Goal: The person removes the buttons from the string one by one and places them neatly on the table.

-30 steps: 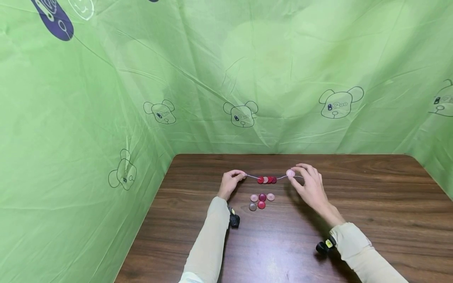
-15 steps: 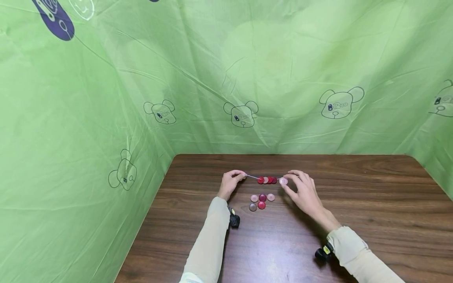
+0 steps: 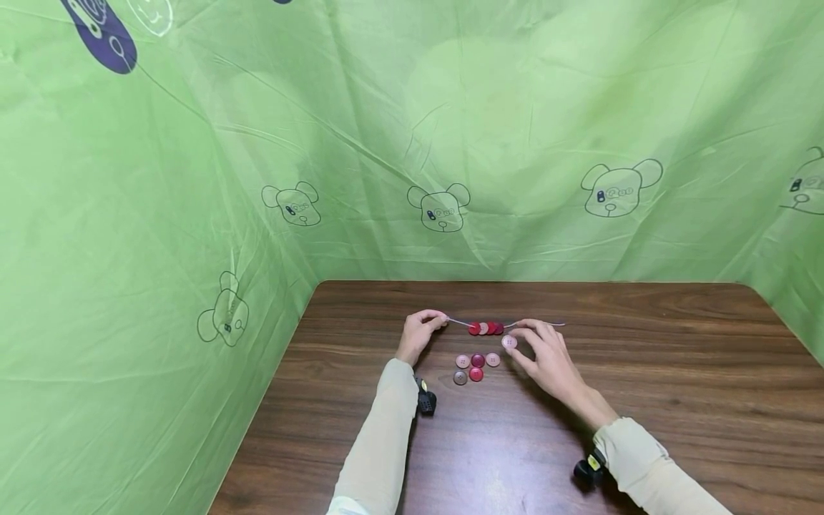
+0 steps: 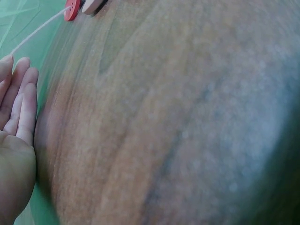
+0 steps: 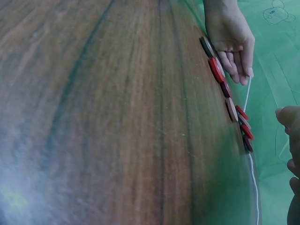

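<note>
In the head view, my left hand (image 3: 417, 334) pinches one end of a thin pale string (image 3: 460, 322) between thumb and fingertips. The string runs right through an overlapping row of red, pink and dark red buttons (image 3: 491, 327). It continues behind the fingers of my right hand (image 3: 548, 363), its free end showing beyond. That hand pinches a pale pink button (image 3: 509, 342) at its edge, just below the string; whether the string passes through it I cannot tell. In the left wrist view the string is taut up to a red button (image 4: 71, 9).
Loose buttons lie nearer me on the brown wooden table (image 3: 502, 458): pink (image 3: 462, 361), dark red (image 3: 478, 360), another pink one (image 3: 492, 359), grey-brown (image 3: 460, 377) and red (image 3: 476, 374). A green cloth backdrop (image 3: 367, 250) stands behind and beside the table.
My right hand has moved left and towards me with the pale pink button, from the string's level to below it. More of the string's right end now shows. My left hand stays put.
</note>
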`<move>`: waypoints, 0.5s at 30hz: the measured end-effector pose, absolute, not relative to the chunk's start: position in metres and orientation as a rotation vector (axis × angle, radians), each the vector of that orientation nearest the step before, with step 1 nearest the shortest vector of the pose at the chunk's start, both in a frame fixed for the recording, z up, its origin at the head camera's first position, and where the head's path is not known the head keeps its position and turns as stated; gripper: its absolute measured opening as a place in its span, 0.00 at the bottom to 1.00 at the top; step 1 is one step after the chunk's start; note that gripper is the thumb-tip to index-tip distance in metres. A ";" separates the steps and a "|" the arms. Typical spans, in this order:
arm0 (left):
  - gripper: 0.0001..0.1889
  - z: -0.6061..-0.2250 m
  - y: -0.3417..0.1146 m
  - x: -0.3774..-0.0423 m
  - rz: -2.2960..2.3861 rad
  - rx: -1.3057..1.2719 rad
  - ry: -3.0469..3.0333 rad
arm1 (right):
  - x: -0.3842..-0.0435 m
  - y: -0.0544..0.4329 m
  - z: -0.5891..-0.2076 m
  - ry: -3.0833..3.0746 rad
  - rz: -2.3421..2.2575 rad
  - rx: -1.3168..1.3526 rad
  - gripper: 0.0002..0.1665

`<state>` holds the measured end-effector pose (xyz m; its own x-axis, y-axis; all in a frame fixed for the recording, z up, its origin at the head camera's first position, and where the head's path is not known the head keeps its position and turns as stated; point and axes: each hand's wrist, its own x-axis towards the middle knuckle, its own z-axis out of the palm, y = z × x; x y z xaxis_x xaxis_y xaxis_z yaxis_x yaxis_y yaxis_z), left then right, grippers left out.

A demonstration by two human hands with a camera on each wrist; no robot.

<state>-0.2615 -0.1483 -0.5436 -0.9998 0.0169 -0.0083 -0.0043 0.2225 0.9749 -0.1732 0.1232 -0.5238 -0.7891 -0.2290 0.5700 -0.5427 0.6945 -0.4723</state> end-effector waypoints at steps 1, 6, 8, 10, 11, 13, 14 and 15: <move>0.05 -0.544 -0.148 -0.261 1.949 0.014 2.444 | -0.173 0.123 -0.524 -2.433 0.886 0.603 0.17; 0.05 -0.544 -0.148 -0.262 1.954 0.020 2.444 | -0.171 0.121 -0.528 -2.449 0.871 0.651 0.17; 0.05 -0.545 -0.148 -0.263 1.952 0.018 2.445 | -0.171 0.120 -0.530 -2.455 0.866 0.668 0.16; 0.05 -0.545 -0.148 -0.263 1.950 0.015 2.445 | -0.171 0.119 -0.531 -2.458 0.858 0.686 0.16; 0.05 -0.545 -0.148 -0.263 1.947 0.014 2.446 | -0.171 0.119 -0.531 -2.459 0.853 0.693 0.16; 0.05 -0.545 -0.148 -0.263 1.945 0.013 2.445 | -0.171 0.118 -0.532 -2.467 0.842 0.704 0.16; 0.05 -0.545 -0.148 -0.263 1.946 0.013 2.444 | -0.171 0.118 -0.533 -2.472 0.838 0.708 0.17; 0.05 -0.545 -0.148 -0.263 1.946 0.014 2.443 | -0.170 0.117 -0.533 -2.479 0.832 0.710 0.16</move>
<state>-0.2626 -0.1482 -0.5447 -0.9998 0.0185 -0.0084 -0.0041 0.2236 0.9747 -0.1703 0.1174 -0.5331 -0.7773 -0.3286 0.5365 -0.5858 0.6891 -0.4266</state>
